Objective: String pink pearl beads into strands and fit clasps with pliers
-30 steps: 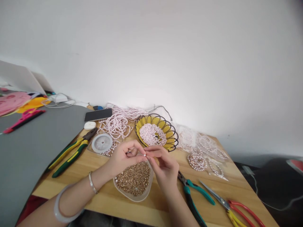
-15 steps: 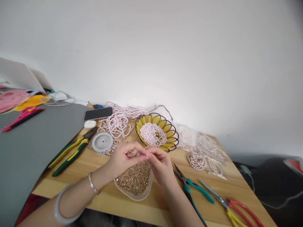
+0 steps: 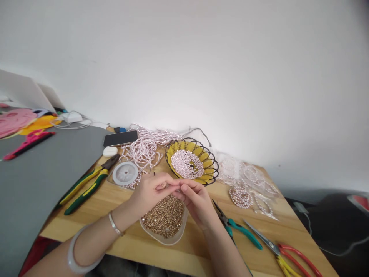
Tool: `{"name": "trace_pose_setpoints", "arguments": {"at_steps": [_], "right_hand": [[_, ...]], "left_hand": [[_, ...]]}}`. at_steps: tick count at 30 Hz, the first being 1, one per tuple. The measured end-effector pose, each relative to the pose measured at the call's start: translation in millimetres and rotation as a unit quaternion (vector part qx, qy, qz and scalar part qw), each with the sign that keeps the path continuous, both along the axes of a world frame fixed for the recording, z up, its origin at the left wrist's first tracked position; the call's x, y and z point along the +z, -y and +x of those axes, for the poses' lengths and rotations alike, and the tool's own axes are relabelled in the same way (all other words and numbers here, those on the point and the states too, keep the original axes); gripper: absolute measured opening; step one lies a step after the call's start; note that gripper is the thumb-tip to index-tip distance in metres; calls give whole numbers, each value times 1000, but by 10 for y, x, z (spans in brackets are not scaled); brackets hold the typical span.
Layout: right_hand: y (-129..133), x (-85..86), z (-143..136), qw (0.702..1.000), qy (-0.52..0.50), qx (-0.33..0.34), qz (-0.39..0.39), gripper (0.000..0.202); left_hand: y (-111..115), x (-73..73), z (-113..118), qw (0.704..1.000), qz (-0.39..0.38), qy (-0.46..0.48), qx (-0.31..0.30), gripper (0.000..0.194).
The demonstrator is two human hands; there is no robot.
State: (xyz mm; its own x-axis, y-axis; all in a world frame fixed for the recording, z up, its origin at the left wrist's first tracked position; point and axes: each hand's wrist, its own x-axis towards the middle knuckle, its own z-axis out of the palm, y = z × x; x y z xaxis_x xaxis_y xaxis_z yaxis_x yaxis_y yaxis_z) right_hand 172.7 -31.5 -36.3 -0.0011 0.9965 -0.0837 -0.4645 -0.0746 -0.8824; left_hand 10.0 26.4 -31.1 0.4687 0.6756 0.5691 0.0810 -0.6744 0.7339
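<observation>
My left hand [image 3: 151, 191] and my right hand [image 3: 198, 200] meet at the fingertips over a bowl [image 3: 169, 241] filled with small gold beads [image 3: 164, 217]. Both hands are closed in a pinch, thumbs against index fingers. What lies between the fingertips is too small and too hidden to make out. A bit of something shiny and gold shows inside the curl of my left fingers. Just behind the hands stands a yellow basket [image 3: 208, 177] with a black wire rim, holding pale pink beads [image 3: 186, 162].
Left are green-yellow pliers [image 3: 86, 188], a white spool [image 3: 125, 173], a phone [image 3: 121, 138] and a white case [image 3: 110, 151]. Pink bead strands [image 3: 144, 150] lie behind. Right are needle-nose pliers [image 3: 230, 222], scissors [image 3: 275, 248], a coiled bead strand [image 3: 240, 197] and bagged beads [image 3: 253, 177].
My right fingers have shifted slightly and curled further over the pinch point. The tiny pale speck that showed between the fingertips is now hidden. My left hand has hardly moved.
</observation>
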Motion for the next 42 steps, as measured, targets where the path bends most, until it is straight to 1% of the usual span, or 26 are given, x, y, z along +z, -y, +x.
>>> {"name": "trace_pose_setpoints", "arguments": {"at_steps": [5, 11, 15, 17, 19, 21, 22, 25, 29, 32, 35, 38, 42], "right_hand": [[-19, -18, 17, 1000, 3, 8, -11, 22], [-21, -4, 50, 1000, 6, 19, -24, 20], [-23, 4, 34, 1000, 10, 9, -22, 21], [-24, 10, 16, 1000, 11, -2, -15, 21], [-24, 16, 6, 1000, 12, -16, -6, 21], [-22, 20, 9, 999, 17, -37, 6, 21], [-21, 20, 14, 998, 22, -49, 12, 21], [-13, 15, 28, 994, 47, -89, 38, 19], [6, 19, 9, 986, 87, -118, 74, 12], [23, 37, -27, 983, 104, -119, 91, 6], [38, 63, -57, 981, 115, -119, 101, 4], [47, 82, -76, 979, 125, -123, 109, 2], [53, 66, -93, 975, 132, -132, 118, 4]], "left_hand": [[-19, -56, -13, 999, 4, -39, -7, 7], [-50, -90, -9, 998, -23, -61, -23, 7], [-55, -49, -14, 995, -71, -54, -44, 11], [-57, -3, -18, 991, -109, -41, -60, 15], [-62, 43, -20, 984, -157, -20, -80, 15], [-70, 75, -18, 970, -218, 5, -108, 11], [-73, 84, -15, 959, -252, 19, -124, 13], [-69, 93, 0, 920, -345, 70, -172, 21], [-39, 103, 16, 867, -430, 127, -218, 23], [-26, 114, 21, 832, -473, 156, -242, 21], [-34, 123, 27, 806, -506, 184, -248, 18], [-45, 134, 39, 787, -525, 212, -246, 18], [-44, 144, 53, 769, -538, 235, -252, 18]]}}
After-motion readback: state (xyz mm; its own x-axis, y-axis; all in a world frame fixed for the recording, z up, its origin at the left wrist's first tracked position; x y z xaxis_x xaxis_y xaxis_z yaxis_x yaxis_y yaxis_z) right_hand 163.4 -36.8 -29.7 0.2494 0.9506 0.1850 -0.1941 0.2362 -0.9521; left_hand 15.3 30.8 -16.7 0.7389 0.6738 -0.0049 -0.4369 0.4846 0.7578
